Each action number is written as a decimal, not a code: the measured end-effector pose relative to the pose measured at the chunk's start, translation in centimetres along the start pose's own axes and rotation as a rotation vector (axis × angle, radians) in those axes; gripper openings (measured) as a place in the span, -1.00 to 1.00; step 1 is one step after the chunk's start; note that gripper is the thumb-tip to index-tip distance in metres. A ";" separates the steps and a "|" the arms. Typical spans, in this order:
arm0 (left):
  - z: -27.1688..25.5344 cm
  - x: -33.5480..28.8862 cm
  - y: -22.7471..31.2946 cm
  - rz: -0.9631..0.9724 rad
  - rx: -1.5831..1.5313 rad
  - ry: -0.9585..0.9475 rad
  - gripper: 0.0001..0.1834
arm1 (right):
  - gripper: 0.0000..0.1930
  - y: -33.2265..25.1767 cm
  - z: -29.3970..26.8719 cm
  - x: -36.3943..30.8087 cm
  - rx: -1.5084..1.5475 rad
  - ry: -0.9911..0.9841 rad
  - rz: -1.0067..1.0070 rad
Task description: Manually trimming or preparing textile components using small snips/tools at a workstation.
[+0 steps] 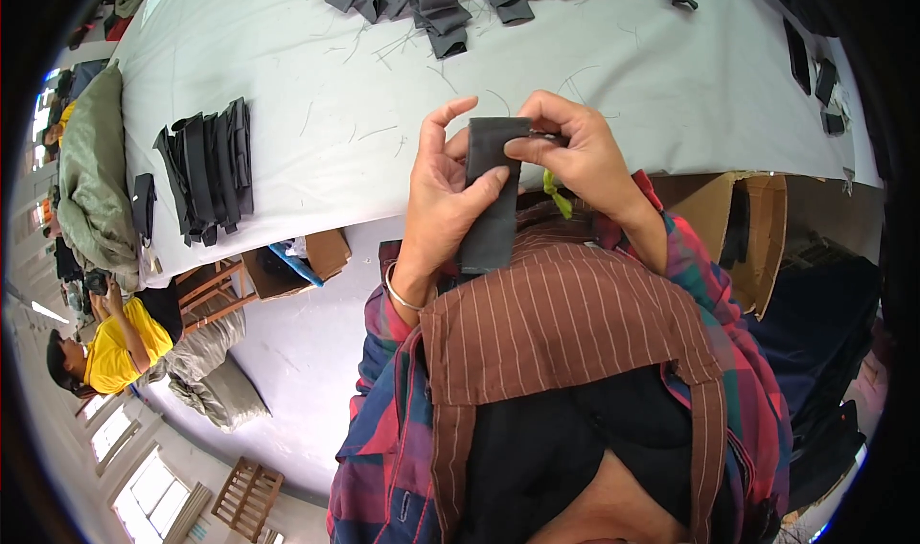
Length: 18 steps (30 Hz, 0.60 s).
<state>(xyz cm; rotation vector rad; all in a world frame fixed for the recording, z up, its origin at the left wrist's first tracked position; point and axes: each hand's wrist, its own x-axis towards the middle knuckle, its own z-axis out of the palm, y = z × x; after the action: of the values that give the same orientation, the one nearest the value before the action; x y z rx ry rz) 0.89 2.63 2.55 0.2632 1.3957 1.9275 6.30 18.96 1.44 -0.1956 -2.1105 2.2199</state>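
Note:
A folded dark grey fabric strip (493, 218) hangs upright in front of my apron, just off the table's near edge. My left hand (448, 185) grips it from the left, thumb across its face and index finger raised. My right hand (573, 146) pinches its upper right edge between thumb and fingers. Something small and dark (548, 138) shows inside the right hand; its kind is hard to make out. Below that hand dangles a yellow-green ribbon (556, 197), whose upper end is hidden.
The pale table (316, 74) carries loose threads, a row of dark fabric strips (206, 170) at left and a heap of dark pieces (431, 7) at the far side. Cardboard boxes (767, 237) stand below its edge. A person in yellow (120, 347) sits at far left.

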 end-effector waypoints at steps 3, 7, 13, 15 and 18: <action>-0.3 -0.3 0.2 0.064 -0.031 -0.047 -0.40 | -0.88 -0.9 -0.8 0.0 0.040 0.028 -0.033; -1.4 0.3 0.9 0.239 0.294 0.046 -0.62 | -0.90 -3.0 -0.2 0.5 0.048 0.041 -0.162; -1.8 2.0 1.1 0.434 0.658 0.282 -0.68 | -0.62 -3.9 0.3 -0.5 -0.643 0.016 -0.697; -1.6 1.0 0.3 0.130 -0.071 0.132 -0.53 | -0.64 -2.5 0.4 -0.9 -0.820 -0.007 -0.768; -2.6 0.4 -1.3 -0.030 -0.226 0.145 -0.45 | -0.66 -0.9 0.1 -1.9 -0.936 -0.083 -0.768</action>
<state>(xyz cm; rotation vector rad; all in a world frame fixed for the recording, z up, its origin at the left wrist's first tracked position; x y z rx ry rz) -0.24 1.15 0.32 -0.0056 1.2497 2.0918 8.11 18.65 2.43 0.5706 -2.4874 0.7710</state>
